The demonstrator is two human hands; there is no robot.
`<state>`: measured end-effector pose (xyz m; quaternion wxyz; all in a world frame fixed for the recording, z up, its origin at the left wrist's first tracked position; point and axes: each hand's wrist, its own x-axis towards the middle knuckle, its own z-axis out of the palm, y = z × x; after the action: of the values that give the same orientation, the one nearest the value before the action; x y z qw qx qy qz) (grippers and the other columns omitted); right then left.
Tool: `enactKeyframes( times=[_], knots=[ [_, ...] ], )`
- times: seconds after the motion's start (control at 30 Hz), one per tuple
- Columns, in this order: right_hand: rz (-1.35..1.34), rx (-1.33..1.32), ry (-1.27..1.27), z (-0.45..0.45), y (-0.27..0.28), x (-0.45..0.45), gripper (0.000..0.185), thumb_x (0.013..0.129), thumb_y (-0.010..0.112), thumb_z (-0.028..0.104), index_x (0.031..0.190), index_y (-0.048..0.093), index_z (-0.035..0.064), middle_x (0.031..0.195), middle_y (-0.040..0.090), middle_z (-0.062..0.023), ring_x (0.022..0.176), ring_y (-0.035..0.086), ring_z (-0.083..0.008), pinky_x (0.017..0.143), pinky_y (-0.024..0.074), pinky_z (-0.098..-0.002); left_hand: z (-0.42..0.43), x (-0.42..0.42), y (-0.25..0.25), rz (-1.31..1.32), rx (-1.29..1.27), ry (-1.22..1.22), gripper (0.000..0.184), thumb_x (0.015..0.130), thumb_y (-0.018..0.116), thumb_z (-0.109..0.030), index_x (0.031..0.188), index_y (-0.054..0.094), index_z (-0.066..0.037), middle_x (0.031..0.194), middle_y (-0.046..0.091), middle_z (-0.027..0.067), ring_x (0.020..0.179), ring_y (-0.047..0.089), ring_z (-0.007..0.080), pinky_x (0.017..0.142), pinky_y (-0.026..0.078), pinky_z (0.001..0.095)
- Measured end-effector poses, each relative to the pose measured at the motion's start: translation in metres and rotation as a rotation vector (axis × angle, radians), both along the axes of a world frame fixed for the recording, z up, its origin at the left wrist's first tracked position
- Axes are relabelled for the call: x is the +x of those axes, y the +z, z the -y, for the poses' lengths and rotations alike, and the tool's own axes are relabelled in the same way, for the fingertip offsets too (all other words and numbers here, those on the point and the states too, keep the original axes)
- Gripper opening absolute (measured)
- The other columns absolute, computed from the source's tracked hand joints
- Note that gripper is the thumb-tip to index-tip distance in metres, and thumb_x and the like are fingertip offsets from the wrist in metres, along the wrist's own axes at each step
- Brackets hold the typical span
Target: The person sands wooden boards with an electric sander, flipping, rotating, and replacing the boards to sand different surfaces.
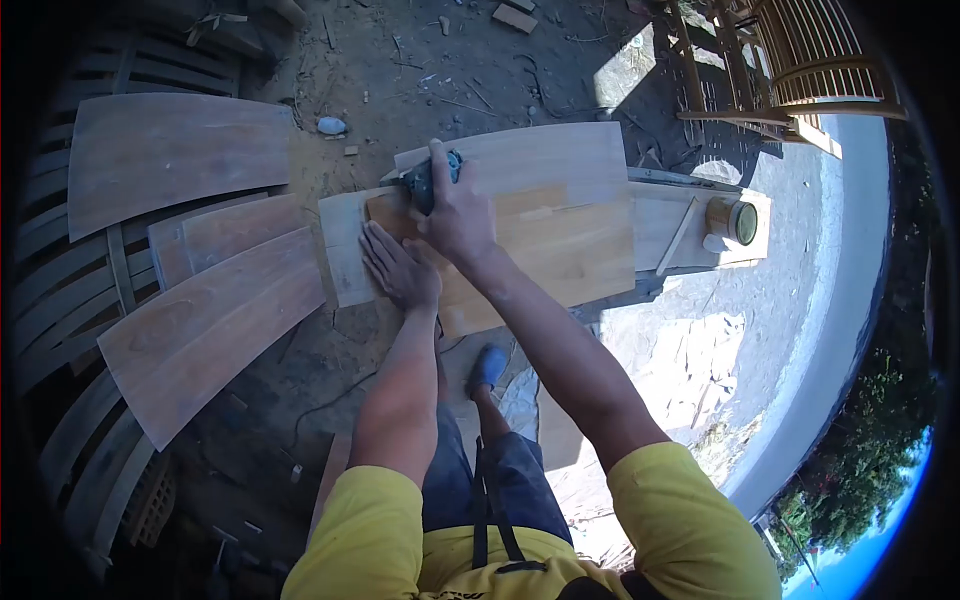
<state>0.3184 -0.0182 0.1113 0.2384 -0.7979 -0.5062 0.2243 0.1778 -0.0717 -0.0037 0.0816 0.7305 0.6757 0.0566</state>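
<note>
My right hand [462,215] grips a dark teal and black power sander [420,185] at the upper left part of a wide wooden board [560,250]. The sander's underside is hidden. Just below it, my left hand [402,268] lies flat with its fingers stretched out, pressing on the left end of the wood. The board has a darker tan area in the middle and a paler strip along its far side. It rests on a long plank support [660,215].
Several loose wooden panels [180,155] lie on slatted racks [70,340] at the left. A tin can [735,220] and a thin stick [678,235] sit at the support's right end. Slatted wooden furniture [790,60] stands at the upper right. A cord [320,405] runs over the dirt ground.
</note>
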Motion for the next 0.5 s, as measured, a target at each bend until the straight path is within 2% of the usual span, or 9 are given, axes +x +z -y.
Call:
enactKeyframes(
  times=[0.07, 0.13, 0.17, 0.3, 0.43, 0.5],
  knots=[
    [-0.045, 0.026, 0.125, 0.001, 0.002, -0.026, 0.101, 0.078, 0.088, 0.029, 0.163, 0.035, 0.0158, 0.123, 0.054, -0.0315, 0.089, 0.071, -0.0521, 0.074, 0.0617, -0.0576, -0.003, -0.004, -0.004, 0.062, 0.010, -0.023, 0.080, 0.108, 0.049, -0.039, 0.169, 0.019, 0.003, 0.174, 0.024, 0.0237, 0.163, 0.021, 0.0396, 0.133, 0.019, 0.0517],
    [-0.004, 0.023, 0.120, 0.008, 0.000, -0.020, 0.098, 0.079, 0.087, 0.029, 0.163, 0.036, 0.0169, 0.123, 0.055, -0.0300, 0.089, 0.071, -0.0504, 0.072, 0.0618, -0.0570, -0.006, 0.001, 0.006, -0.080, -0.010, -0.011, 0.079, 0.109, 0.048, -0.039, 0.168, 0.018, 0.004, 0.174, 0.025, 0.0235, 0.164, 0.021, 0.0382, 0.133, 0.019, 0.0492],
    [0.003, 0.015, 0.115, 0.015, -0.002, -0.007, 0.098, 0.079, 0.087, 0.029, 0.163, 0.036, 0.0169, 0.123, 0.055, -0.0300, 0.089, 0.071, -0.0504, 0.072, 0.0618, -0.0570, -0.003, 0.007, 0.009, 0.009, -0.012, 0.064, 0.070, 0.111, 0.043, -0.030, 0.168, 0.020, 0.002, 0.174, 0.029, 0.0210, 0.164, 0.024, 0.0334, 0.133, 0.019, 0.0458],
    [0.060, -0.095, -0.198, 0.037, 0.004, 0.081, 0.095, 0.080, 0.086, 0.032, 0.162, 0.039, 0.0198, 0.123, 0.056, -0.0257, 0.092, 0.072, -0.0455, 0.072, 0.0612, -0.0572, -0.005, 0.005, 0.008, 0.132, -0.037, 0.080, 0.066, 0.111, 0.039, -0.024, 0.169, 0.021, 0.002, 0.174, 0.028, 0.0219, 0.164, 0.023, 0.0346, 0.133, 0.018, 0.0469],
    [0.209, -0.018, -0.310, 0.072, -0.013, 0.178, 0.092, 0.080, 0.086, 0.034, 0.160, 0.043, 0.0170, 0.122, 0.058, -0.0270, 0.094, 0.072, -0.0491, 0.082, 0.0614, -0.0570, -0.005, 0.008, 0.005, 0.111, -0.035, 0.100, 0.064, 0.111, 0.038, -0.022, 0.168, 0.023, 0.002, 0.174, 0.028, 0.0214, 0.163, 0.023, 0.0356, 0.133, 0.019, 0.0483],
    [0.252, -0.014, -0.406, 0.085, -0.021, 0.223, 0.091, 0.081, 0.085, 0.037, 0.159, 0.043, 0.0153, 0.121, 0.060, -0.0285, 0.102, 0.070, -0.0510, 0.087, 0.0604, -0.0569, -0.004, 0.007, 0.005, 0.124, -0.016, 0.101, 0.064, 0.111, 0.038, -0.023, 0.168, 0.024, 0.002, 0.173, 0.030, 0.0222, 0.163, 0.025, 0.0365, 0.133, 0.019, 0.0492]
  ],
)
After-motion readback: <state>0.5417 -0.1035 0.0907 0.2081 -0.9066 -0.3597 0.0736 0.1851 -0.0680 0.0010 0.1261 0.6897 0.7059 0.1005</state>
